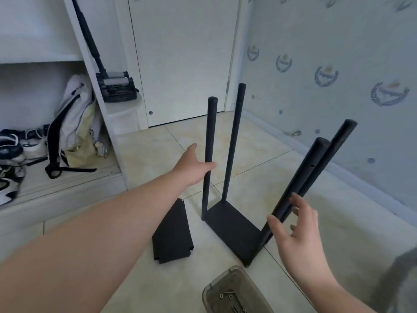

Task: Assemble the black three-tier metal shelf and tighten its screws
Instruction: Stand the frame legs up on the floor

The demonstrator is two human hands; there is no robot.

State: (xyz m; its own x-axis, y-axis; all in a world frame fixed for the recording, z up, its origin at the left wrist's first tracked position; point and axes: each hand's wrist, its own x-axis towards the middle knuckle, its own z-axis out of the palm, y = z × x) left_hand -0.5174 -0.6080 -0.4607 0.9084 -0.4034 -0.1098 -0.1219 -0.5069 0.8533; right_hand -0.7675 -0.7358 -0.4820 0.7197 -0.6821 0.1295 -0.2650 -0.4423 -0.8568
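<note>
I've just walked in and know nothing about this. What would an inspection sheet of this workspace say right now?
Surface: beige tiled floor, with the work set directly on it.
Job's things: black shelf tier with four posts rising from it; loose black panel lying on the floor to its left; tray holding screws.
Clutter: backpack, shoes and floor cleaner by the white cabinet.
Grips: left hand holds the front-left post; right hand is open, fingers spread at the front-right post.
Cables: nothing seen.
Surroundings: white door; patterned wall.
</note>
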